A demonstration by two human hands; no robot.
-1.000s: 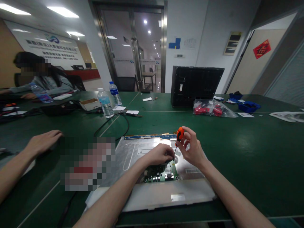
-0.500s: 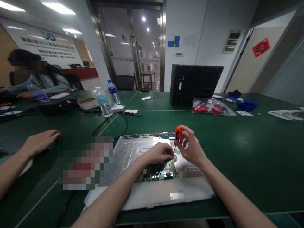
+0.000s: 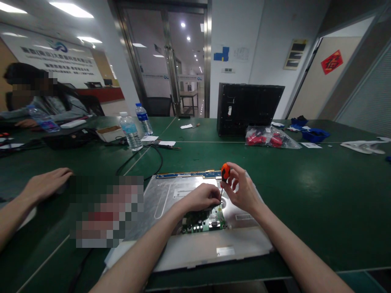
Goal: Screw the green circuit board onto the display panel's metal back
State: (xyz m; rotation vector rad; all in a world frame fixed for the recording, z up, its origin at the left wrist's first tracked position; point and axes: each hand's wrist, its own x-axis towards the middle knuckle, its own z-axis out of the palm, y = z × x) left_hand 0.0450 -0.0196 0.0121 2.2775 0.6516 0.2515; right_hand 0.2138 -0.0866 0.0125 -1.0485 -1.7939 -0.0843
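The right hand (image 3: 241,193) holds a small screwdriver with a round orange handle (image 3: 225,171). The thumb and the first fingers are closed around the handle from the right side, and the orange top stands out above the fingertips. The screwdriver stands almost upright, and its thin dark shaft goes down to the far right corner of a green circuit board (image 3: 203,221). The tip itself is too small to see clearly.

The left hand (image 3: 200,197) lies on the far edge of the circuit board, just left of the shaft. Its fingers are bent down and close together. I cannot tell if they pinch something or only press on the board.

The circuit board sits on a flat silver metal panel (image 3: 165,203), which lies on the near part of a dark green table (image 3: 305,183). The board is small and carries dark connectors on its near edge.

At the near left, another person's hand (image 3: 45,185) rests flat on the table. Farther away stand two clear plastic water bottles (image 3: 130,131) to the left and a black monitor housing (image 3: 249,108) to the right.
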